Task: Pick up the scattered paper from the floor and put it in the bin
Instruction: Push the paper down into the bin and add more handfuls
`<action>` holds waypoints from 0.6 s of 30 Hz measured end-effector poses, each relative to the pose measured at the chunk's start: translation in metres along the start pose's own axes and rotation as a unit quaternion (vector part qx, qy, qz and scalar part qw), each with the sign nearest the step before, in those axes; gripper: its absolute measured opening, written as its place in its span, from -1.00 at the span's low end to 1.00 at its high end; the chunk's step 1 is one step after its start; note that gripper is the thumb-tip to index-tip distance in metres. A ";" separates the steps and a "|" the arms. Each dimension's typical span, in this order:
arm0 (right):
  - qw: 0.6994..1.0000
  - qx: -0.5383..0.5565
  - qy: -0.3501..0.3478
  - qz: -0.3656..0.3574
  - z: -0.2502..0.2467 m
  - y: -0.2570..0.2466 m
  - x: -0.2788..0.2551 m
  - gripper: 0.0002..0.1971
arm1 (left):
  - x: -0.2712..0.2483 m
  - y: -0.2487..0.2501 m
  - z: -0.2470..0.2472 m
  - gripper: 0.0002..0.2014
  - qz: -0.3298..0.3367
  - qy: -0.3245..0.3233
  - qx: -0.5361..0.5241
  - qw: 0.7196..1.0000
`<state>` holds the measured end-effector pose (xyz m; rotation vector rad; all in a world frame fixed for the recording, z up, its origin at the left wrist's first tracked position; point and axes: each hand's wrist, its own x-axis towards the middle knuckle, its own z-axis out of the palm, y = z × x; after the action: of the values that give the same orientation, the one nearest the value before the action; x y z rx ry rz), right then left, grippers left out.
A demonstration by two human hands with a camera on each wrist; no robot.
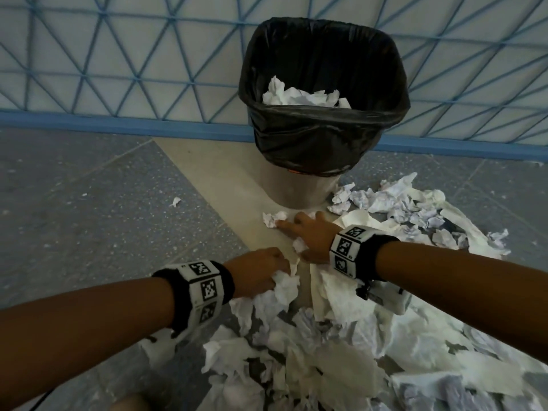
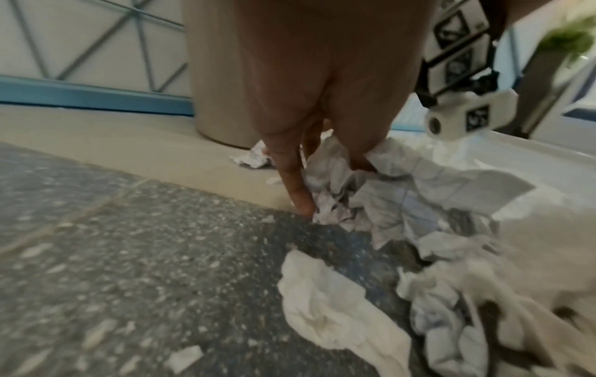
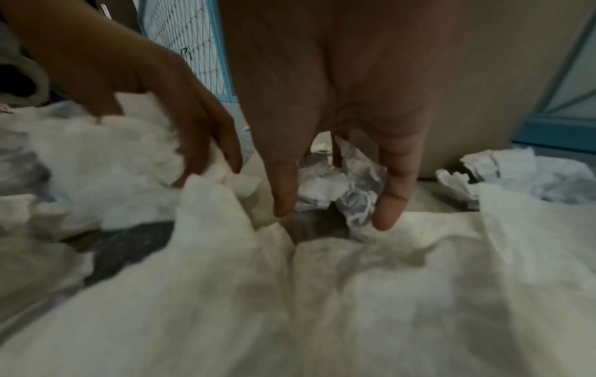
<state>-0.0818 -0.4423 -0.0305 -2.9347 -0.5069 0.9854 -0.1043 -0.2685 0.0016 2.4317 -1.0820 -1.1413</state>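
Note:
The bin [image 1: 323, 109], lined with a black bag, stands against the wall and holds crumpled paper [image 1: 305, 97]. A large pile of scattered white paper [image 1: 370, 336] covers the floor in front of it and to its right. My left hand [image 1: 278, 268] grips a wad of paper [image 1: 284, 284] at the pile's near-left edge; its fingers [image 2: 296, 193] dig into the wad [image 2: 341, 196]. My right hand [image 1: 292, 237] reaches over the floor near the bin's base, fingers [image 3: 387, 199] spread and hanging over a crumpled ball [image 3: 338, 188], index touching that ball [image 1: 274, 219].
A blue lattice panel [image 1: 118, 54] with a blue base strip [image 1: 118, 126] runs behind the bin. Grey speckled floor [image 1: 74, 203] lies to the left, with one small scrap [image 1: 176, 201]. More crumpled balls [image 1: 394, 200] sit right of the bin's base.

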 end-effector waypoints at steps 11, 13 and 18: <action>0.989 0.129 0.048 -0.049 -0.010 -0.013 -0.046 -0.79 | -0.039 -0.030 -0.058 -0.70 -0.029 0.158 -0.175 0.971; 0.969 0.209 0.121 -0.058 -0.033 -0.014 -0.067 -0.80 | -0.050 -0.026 -0.078 -0.54 -0.014 0.182 -0.210 0.961; 0.879 0.313 0.349 -0.088 -0.121 -0.019 -0.126 -0.81 | -0.082 0.005 -0.140 -0.85 0.031 0.285 -0.261 0.922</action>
<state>-0.1110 -0.4506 0.1425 -2.3425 -0.3206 -0.0006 -0.0373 -0.2254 0.1431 2.0700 -0.5711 -0.5345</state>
